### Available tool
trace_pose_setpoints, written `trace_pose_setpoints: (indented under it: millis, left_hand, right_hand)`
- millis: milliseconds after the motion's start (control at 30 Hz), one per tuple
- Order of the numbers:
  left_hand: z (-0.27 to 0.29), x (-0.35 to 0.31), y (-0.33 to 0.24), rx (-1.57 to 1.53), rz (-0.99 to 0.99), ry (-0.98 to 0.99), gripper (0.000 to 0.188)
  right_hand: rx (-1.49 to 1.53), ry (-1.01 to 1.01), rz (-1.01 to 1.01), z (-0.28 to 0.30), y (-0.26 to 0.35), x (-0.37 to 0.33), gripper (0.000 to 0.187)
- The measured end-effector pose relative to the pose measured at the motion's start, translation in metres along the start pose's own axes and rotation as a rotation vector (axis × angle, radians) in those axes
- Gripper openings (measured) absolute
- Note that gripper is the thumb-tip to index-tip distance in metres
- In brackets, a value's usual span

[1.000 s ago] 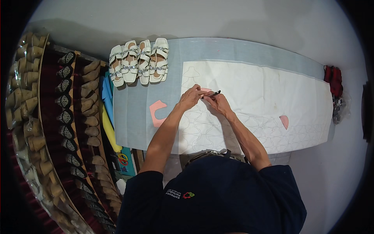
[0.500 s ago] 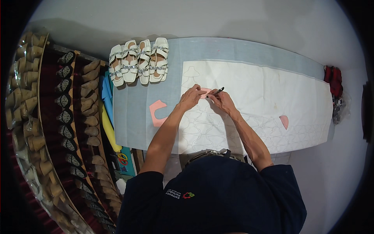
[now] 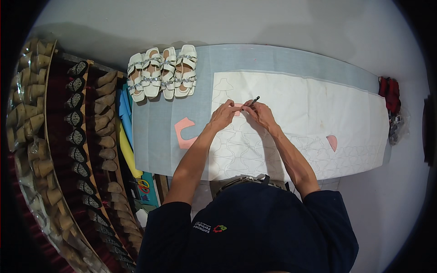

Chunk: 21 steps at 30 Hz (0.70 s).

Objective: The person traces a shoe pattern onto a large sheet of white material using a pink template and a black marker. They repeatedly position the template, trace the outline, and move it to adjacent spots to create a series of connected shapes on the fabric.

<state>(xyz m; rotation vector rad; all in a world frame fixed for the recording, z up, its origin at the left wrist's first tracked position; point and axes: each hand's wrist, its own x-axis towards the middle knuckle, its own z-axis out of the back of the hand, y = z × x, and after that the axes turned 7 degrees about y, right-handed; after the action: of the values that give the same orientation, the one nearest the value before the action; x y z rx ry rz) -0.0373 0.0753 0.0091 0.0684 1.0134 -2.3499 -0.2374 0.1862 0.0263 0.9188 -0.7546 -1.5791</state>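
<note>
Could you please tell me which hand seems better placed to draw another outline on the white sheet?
Probably the right hand: it holds the black pen close beside the pink template, over the white sheet. The left hand rests on the template, with no pen visible in it.

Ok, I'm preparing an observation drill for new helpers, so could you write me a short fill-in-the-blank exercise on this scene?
1. The left hand has a finger over a small piece coloured ____.
2. The dark pen is in the hand on the person's ____ side.
3. In the picture, the sandals stand to the ____ of the white sheet.

Missing words: pink; right; left.
</note>
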Motion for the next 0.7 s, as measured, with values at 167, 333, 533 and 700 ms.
trace_pose_setpoints:
  millis: [167, 333, 533, 700]
  left_hand:
    - [-0.004, 0.001, 0.000, 0.020, 0.010, -0.029, 0.032]
    - [-0.006, 0.001, 0.004, 0.030, -0.001, -0.024, 0.034]
    - [-0.008, 0.000, 0.001, 0.024, 0.001, -0.038, 0.038]
    - [-0.009, -0.001, 0.001, 0.034, -0.007, -0.052, 0.040]
  right_hand:
    - [-0.054, -0.038, -0.011, 0.016, -0.004, 0.001, 0.032]
    - [0.052, -0.068, -0.046, 0.022, -0.014, 0.004, 0.034]
    - [-0.012, -0.048, -0.091, 0.022, -0.002, 0.002, 0.036]
    - [-0.019, -0.030, -0.116, 0.026, 0.001, 0.001, 0.038]
